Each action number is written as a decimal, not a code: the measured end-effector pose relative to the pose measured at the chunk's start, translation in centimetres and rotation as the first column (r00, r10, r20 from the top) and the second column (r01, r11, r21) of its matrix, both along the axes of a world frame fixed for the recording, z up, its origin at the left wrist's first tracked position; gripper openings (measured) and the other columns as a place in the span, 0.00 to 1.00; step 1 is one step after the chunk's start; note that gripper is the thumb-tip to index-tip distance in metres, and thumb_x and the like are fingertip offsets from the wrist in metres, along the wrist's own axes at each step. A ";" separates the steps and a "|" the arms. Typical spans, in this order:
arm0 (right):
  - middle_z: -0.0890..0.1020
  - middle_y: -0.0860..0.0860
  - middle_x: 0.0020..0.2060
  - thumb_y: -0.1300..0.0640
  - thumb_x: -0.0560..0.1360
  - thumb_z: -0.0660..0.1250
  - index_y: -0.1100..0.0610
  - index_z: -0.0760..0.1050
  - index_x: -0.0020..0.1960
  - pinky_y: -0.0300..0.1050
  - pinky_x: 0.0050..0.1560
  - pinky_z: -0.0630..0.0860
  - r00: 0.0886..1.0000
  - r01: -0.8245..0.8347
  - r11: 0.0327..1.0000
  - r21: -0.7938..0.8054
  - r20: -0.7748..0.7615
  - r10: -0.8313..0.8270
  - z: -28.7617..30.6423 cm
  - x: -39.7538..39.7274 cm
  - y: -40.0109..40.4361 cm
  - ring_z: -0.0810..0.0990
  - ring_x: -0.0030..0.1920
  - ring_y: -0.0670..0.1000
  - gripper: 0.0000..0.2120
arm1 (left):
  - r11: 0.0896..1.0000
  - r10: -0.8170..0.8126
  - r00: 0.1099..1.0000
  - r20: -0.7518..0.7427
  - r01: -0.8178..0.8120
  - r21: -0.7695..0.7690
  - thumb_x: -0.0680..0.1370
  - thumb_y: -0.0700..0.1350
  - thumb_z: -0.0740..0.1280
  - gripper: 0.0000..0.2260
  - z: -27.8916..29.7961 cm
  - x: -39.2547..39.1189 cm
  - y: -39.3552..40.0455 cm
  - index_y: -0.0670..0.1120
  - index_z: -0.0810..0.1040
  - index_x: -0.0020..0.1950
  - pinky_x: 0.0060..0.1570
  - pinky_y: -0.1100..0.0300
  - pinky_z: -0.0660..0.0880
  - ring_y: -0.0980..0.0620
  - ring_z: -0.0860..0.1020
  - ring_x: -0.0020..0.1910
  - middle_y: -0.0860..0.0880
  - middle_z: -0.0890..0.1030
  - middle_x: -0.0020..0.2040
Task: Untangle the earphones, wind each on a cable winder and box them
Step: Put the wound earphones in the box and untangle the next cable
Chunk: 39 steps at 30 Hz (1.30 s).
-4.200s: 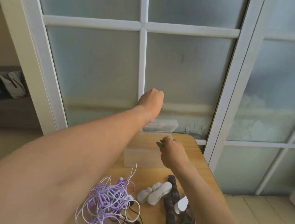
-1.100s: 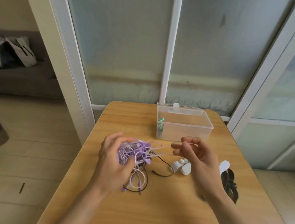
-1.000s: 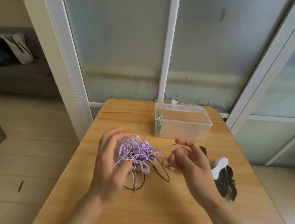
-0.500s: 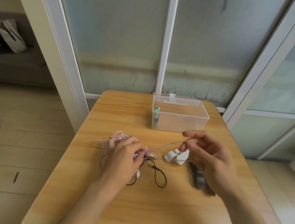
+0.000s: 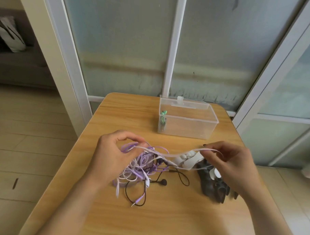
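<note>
Since half a second ago my left hand (image 5: 111, 156) has lifted the purple earphone tangle (image 5: 141, 163); my right hand (image 5: 232, 165) pinches a white cable (image 5: 177, 154) stretched rightward.

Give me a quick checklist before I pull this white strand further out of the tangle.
1. Left hand holds the tangle: ok.
2. Right hand pinches the white strand: ok.
3. Strand free of knots: not ok, it runs into the purple loops.
4. Dark cable separated: not ok, one end is in the tangle.
5. White winders within reach: ok.
6. Clear box open: ok.
</note>
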State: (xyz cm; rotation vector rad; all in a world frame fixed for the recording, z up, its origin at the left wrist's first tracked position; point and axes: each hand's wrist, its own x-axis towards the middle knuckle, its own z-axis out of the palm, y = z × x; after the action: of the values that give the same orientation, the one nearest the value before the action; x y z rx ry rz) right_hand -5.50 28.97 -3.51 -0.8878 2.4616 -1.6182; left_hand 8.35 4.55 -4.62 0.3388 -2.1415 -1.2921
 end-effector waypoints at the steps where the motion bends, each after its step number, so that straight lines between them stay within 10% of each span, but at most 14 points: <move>1: 0.85 0.42 0.35 0.58 0.75 0.73 0.52 0.82 0.43 0.32 0.37 0.76 1.000 0.028 0.999 0.016 -0.005 -0.028 -0.3 -0.1 -0.1 0.82 0.35 0.42 0.03 | 0.997 -0.076 0.997 0.021 0.075 0.029 0.71 0.39 0.77 0.05 0.2 0.1 0.2 0.48 0.85 0.42 0.47 0.72 0.73 0.59 0.83 0.44 0.56 0.86 0.40; 7: 0.83 0.47 0.51 0.60 0.74 0.71 0.51 0.76 0.56 0.50 0.59 0.77 0.994 0.040 0.999 -0.020 0.106 -0.037 -0.9 0.1 -0.3 0.81 0.53 0.45 0.13 | 0.967 -0.256 0.945 0.206 0.252 0.045 0.77 0.60 0.67 0.19 -1.8 -0.2 1.3 0.47 0.85 0.40 0.28 0.60 0.65 0.58 0.68 0.25 0.47 0.83 0.33; 10: 0.80 0.52 0.60 0.61 0.64 0.65 0.50 0.72 0.66 0.51 0.65 0.73 0.965 -0.263 0.962 -0.067 0.004 0.264 0.1 2.3 -0.5 0.77 0.63 0.51 0.30 | 0.946 -0.195 0.963 0.183 0.235 -0.226 0.80 0.61 0.61 0.21 -3.3 -0.7 1.9 0.47 0.81 0.37 0.36 0.54 0.72 0.53 0.73 0.30 0.50 0.78 0.30; 13: 0.79 0.48 0.64 0.55 0.73 0.67 0.51 0.74 0.66 0.48 0.67 0.69 0.910 -0.414 0.906 -0.090 -0.026 0.413 0.0 4.7 -1.8 0.74 0.69 0.52 0.22 | 0.878 -0.131 0.978 0.164 0.191 -0.438 0.81 0.57 0.57 0.18 -3.5 -1.0 3.0 0.51 0.81 0.41 0.50 0.53 0.69 0.53 0.76 0.37 0.55 0.79 0.33; 19: 0.82 0.42 0.40 0.55 0.77 0.72 0.49 0.83 0.46 0.35 0.39 0.74 0.952 -0.185 0.978 0.091 -0.229 0.202 -2.6 5.8 -4.0 0.81 0.41 0.46 0.03 | 0.768 -0.111 0.992 0.062 0.125 -0.628 0.76 0.51 0.62 0.12 -4.1 -1.2 3.8 0.52 0.74 0.33 0.49 0.56 0.65 0.57 0.69 0.36 0.58 0.71 0.30; 25: 0.87 0.51 0.38 0.62 0.83 0.61 0.61 0.74 0.45 0.43 0.37 0.80 0.997 0.042 0.975 -0.220 0.067 -0.028 -0.9 4.5 -3.5 0.86 0.37 0.51 0.08 | 0.799 -0.050 0.991 0.125 0.115 -0.590 0.77 0.52 0.63 0.09 -4.0 -1.1 2.9 0.54 0.83 0.45 0.47 0.56 0.66 0.55 0.74 0.44 0.58 0.77 0.41; 32: 0.81 0.50 0.30 0.55 0.85 0.57 0.57 0.72 0.49 0.42 0.32 0.78 0.892 0.414 0.701 -0.581 0.413 -0.185 0.6 0.9 -0.3 0.80 0.30 0.51 0.09 | 0.906 -0.010 0.982 0.187 0.088 -0.415 0.74 0.44 0.74 0.11 -3.5 -0.4 0.2 0.55 0.84 0.55 0.50 0.47 0.75 0.51 0.77 0.43 0.58 0.76 0.48; 36: 0.67 0.44 0.23 0.56 0.83 0.62 0.54 0.77 0.43 0.40 0.27 0.63 0.882 0.310 0.852 -0.422 0.463 -0.092 -0.3 0.6 -0.2 0.64 0.26 0.49 0.11 | 0.922 -0.115 0.971 0.207 0.182 -0.341 0.76 0.47 0.70 0.14 -3.2 -0.4 0.7 0.59 0.78 0.60 0.56 0.46 0.74 0.53 0.78 0.53 0.63 0.77 0.52; 39: 0.70 0.43 0.24 0.45 0.75 0.71 0.52 0.83 0.44 0.39 0.29 0.62 0.946 -0.139 0.990 0.024 0.299 0.125 0.4 1.4 -0.1 0.66 0.25 0.45 0.10 | 0.930 -0.137 0.975 0.175 0.188 -0.317 0.75 0.47 0.69 0.11 -3.1 -0.5 0.9 0.58 0.81 0.57 0.56 0.46 0.74 0.56 0.78 0.53 0.62 0.78 0.50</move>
State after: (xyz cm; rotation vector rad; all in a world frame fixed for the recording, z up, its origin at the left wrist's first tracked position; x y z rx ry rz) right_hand -4.06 28.88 -3.07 -0.7247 2.1770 -1.5191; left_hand 7.84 5.44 -7.69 0.1212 -2.5117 -0.9888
